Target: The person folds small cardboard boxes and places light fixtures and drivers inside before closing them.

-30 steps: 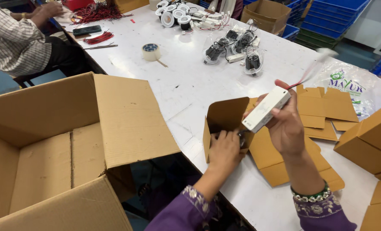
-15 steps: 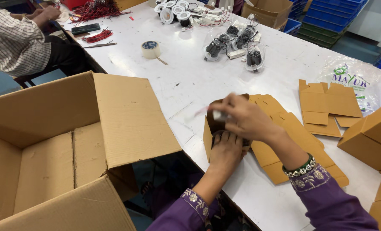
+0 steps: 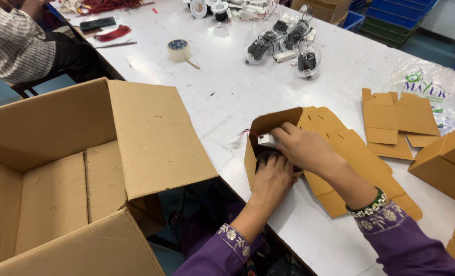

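Head camera looks down, close over table [image 3: 227,92]

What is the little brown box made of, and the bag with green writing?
The small box in the hands looks like thin brown cardboard: matte, with sharp fold creases and stiff flaps. The bag looks like clear thin plastic: it is see-through, wrinkled and glints in the light. The white table is smooth and faintly glossy, maybe laminate; hard to tell.

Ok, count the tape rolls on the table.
1. The tape roll lies on the white table, far side, near the bagged lights. Others may be hidden out of view.
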